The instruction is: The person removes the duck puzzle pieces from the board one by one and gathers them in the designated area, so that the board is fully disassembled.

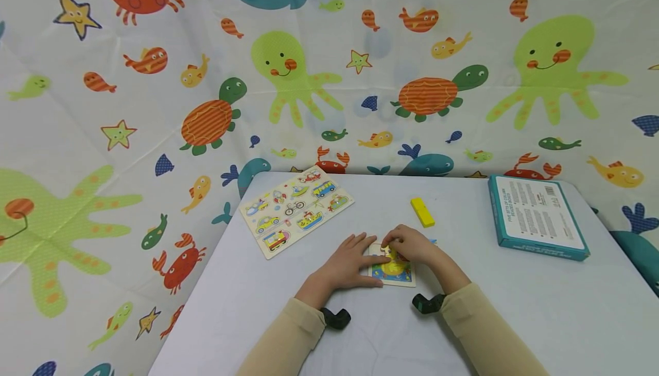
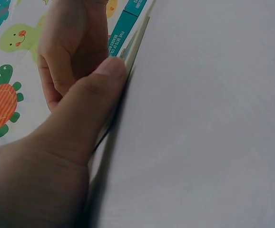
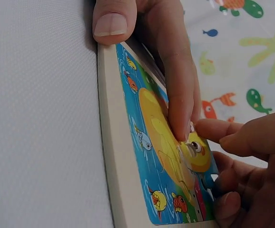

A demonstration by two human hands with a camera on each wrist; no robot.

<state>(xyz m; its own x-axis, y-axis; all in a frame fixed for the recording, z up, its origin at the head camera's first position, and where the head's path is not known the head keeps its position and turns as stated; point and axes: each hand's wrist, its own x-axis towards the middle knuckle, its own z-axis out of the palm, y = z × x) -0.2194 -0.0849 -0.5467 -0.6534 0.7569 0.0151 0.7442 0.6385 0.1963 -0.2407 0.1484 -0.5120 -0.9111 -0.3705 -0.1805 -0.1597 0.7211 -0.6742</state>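
Note:
A small wooden jigsaw puzzle [image 1: 393, 277] with a yellow duck-like picture on blue lies on the white table. My left hand [image 1: 351, 262] rests over its left side, thumb at the near edge and index finger pressing on the picture. Up close in the right wrist view, that index fingertip touches the yellow body beside a puzzle piece [image 3: 198, 156] with an eye on it. My right hand [image 1: 413, 244] reaches in from the right, its bent fingers pinching this piece at the puzzle's far edge. The left wrist view shows mainly the left thumb [image 2: 87, 102]; the puzzle's face is hidden there.
A wooden vehicle puzzle board [image 1: 297, 210] lies at the back left. Behind the hands is a yellow block [image 1: 423, 212]. A teal box [image 1: 538, 216] sits at the right. Something small and blue [image 1: 433, 241] shows beside the right hand. A sea-animal cloth [image 1: 319, 135] hangs behind.

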